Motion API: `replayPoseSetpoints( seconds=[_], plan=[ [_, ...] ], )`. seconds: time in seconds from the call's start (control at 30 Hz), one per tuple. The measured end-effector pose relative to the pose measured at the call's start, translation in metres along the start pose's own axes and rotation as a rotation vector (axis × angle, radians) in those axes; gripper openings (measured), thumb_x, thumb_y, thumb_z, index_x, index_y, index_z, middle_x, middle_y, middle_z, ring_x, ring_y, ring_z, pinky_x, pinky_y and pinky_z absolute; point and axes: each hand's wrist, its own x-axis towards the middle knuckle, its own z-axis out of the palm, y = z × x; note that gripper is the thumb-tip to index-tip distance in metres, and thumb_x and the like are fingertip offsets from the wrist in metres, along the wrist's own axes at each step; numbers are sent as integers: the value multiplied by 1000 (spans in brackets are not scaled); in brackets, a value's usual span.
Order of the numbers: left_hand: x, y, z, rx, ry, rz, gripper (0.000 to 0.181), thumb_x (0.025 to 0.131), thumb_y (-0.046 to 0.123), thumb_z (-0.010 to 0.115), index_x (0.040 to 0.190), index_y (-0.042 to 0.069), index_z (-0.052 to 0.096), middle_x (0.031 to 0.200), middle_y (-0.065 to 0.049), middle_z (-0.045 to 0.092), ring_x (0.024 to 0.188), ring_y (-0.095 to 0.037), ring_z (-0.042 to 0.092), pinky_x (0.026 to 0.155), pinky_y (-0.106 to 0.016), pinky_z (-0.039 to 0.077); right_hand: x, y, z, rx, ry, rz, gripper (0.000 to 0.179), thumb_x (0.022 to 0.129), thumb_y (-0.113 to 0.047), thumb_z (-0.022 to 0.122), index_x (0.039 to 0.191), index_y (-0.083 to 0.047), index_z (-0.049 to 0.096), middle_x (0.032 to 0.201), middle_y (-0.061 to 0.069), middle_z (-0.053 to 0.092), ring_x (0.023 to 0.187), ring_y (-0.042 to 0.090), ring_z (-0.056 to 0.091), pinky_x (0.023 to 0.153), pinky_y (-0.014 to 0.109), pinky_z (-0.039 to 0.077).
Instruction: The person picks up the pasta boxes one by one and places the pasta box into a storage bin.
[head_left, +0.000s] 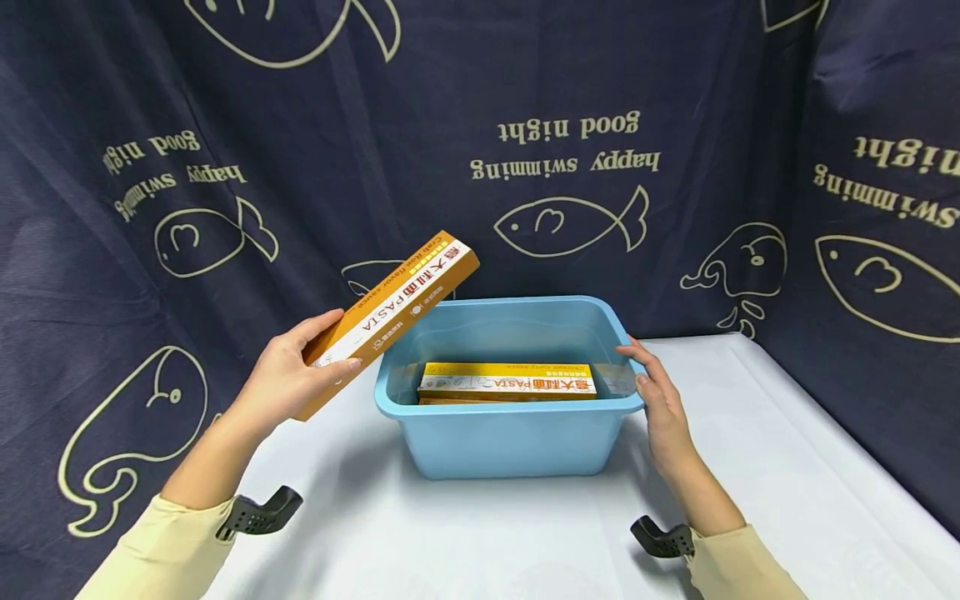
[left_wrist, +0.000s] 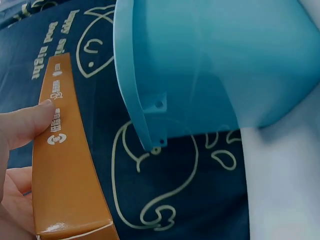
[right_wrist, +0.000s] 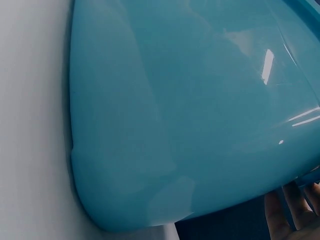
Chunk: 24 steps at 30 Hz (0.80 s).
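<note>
My left hand (head_left: pixel 288 375) grips one end of an orange and white pasta box (head_left: pixel 397 308), with the thumb along its near side. The box is held tilted, its far end raised beside and above the left rim of a light blue plastic tub (head_left: pixel 510 442). In the left wrist view the thumb presses on the orange side of the box (left_wrist: pixel 70 165). My right hand (head_left: pixel 663 408) holds the tub's right rim, fingers hooked at its edge. Inside the tub lies a yellow pasta box (head_left: pixel 510 379), with another orange edge showing just under it.
The tub stands on a white tabletop (head_left: pixel 480 542). A dark blue curtain (head_left: pixel 420 150) with fish drawings and lettering hangs behind the table and along its sides. Each wrist wears a black camera mount (head_left: pixel 266 510).
</note>
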Motion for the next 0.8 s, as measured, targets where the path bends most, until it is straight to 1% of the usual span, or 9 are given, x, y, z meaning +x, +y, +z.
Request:
replayPoseSetpoints(
  seconds=[0.1, 0.23, 0.43, 0.53, 0.8],
  plan=[
    [9, 9, 4, 8, -21, 30, 77, 86, 34, 77, 153, 18, 41, 143, -13, 55, 116, -31, 54, 92, -41, 41, -1, 0, 0, -3, 1, 1, 46, 102, -25, 33, 143, -9, 48, 166, -1, 25, 157, 29, 8, 115, 75, 6],
    [20, 20, 11, 6, -55, 65, 77, 85, 31, 77, 153, 18, 42, 141, -11, 56, 115, -30, 55, 94, -43, 41, -1, 0, 0, 0, 1, 1, 47, 102, -25, 33, 144, -10, 48, 166, 1, 25, 157, 29, 8, 115, 75, 5],
    [36, 33, 20, -4, -103, 113, 79, 85, 29, 77, 153, 17, 41, 144, -8, 53, 116, -28, 55, 98, -44, 42, -1, 1, -1, 10, 0, -8, 47, 103, -25, 33, 145, -11, 48, 166, -1, 26, 157, 27, 10, 116, 73, 6],
    [46, 40, 24, -5, -129, 150, 78, 85, 29, 78, 153, 17, 41, 145, -8, 53, 117, -28, 54, 100, -45, 43, -1, 1, -1, 19, 3, -14, 47, 102, -24, 34, 145, -11, 48, 165, -2, 28, 156, 26, 12, 117, 71, 6],
    [73, 56, 38, 41, -209, 228, 79, 83, 30, 79, 152, 16, 43, 145, -4, 54, 117, -25, 56, 104, -46, 46, -1, 1, -1, 25, 0, -14, 47, 102, -24, 34, 146, -11, 48, 165, -2, 27, 157, 25, 11, 117, 72, 5]
  ],
)
